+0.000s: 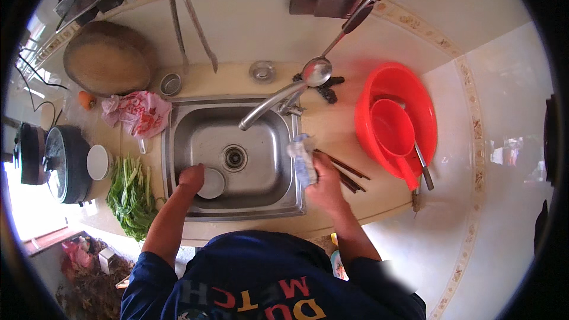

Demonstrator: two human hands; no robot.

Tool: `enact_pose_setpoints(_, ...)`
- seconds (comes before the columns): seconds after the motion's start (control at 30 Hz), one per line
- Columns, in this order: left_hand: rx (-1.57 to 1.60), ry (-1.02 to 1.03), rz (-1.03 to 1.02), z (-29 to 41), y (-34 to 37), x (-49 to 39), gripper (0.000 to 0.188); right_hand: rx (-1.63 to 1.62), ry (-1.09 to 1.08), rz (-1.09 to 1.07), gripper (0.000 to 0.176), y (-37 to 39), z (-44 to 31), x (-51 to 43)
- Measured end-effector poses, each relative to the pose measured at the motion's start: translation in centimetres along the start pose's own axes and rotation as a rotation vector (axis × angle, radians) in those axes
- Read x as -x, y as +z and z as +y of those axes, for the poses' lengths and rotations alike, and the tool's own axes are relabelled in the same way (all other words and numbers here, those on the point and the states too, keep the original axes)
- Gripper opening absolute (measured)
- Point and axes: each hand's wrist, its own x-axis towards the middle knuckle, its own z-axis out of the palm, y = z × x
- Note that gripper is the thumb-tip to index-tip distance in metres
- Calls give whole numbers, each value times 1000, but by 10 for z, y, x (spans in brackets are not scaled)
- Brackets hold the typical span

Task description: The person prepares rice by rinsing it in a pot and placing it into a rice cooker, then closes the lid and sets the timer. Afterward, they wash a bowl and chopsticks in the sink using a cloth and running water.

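Observation:
My left hand (192,178) is at the left side of the stainless steel sink (168,160), its fingers on the rim of a small pale bowl (211,183) low in the basin. Over the counter just right of the sink, my right hand (326,184) grips a crumpled blue and white cloth (304,160). Several dark chopsticks (351,170) lie on the counter beside that hand. The curved metal faucet (271,106) reaches over the basin, above the drain (234,158).
Red plastic basin (366,89) with a red dipper (393,126) stands at right. Leafy greens (129,195), a white bowl (99,162), a dark lidded pot (66,164) and a pink plastic bag (142,113) are at left. A round wooden board (106,60) leans behind. A ladle (317,71) hangs near the faucet.

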Motion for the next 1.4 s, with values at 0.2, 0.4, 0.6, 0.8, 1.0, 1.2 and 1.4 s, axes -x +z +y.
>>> enact_pose_setpoints(0.2, 67, -139, -28, 8, 2, -11, 27, 664, 139, -58, 57, -55, 90, 13)
enact_pose_setpoints(0.4, 55, -97, -32, 10, -5, 7, 35, 842, 69, -136, 62, -32, 133, 34)
enact_pose_setpoints(0.6, 176, -53, 179, 65, -61, 47, 45, 816, 63, -219, 44, -12, 124, 30)
enact_pose_setpoints(0.8, 716, 279, -91, 169, -40, 31, 61, 690, 47, -201, 36, 59, 81, 12)
enact_pose_setpoints(1.0, 1775, 68, -497, 259, -59, 15, 90, 614, 267, -376, 31, 97, 76, -18)
enact_pose_setpoints(1.2, 2078, -97, -387, 239, -66, 27, 69, 51, 516, -156, 49, 109, 59, -13)
enact_pose_setpoints(1.4, 1998, -59, -14, 204, -56, 37, 67, -846, 566, 89, 41, 140, 41, -5)
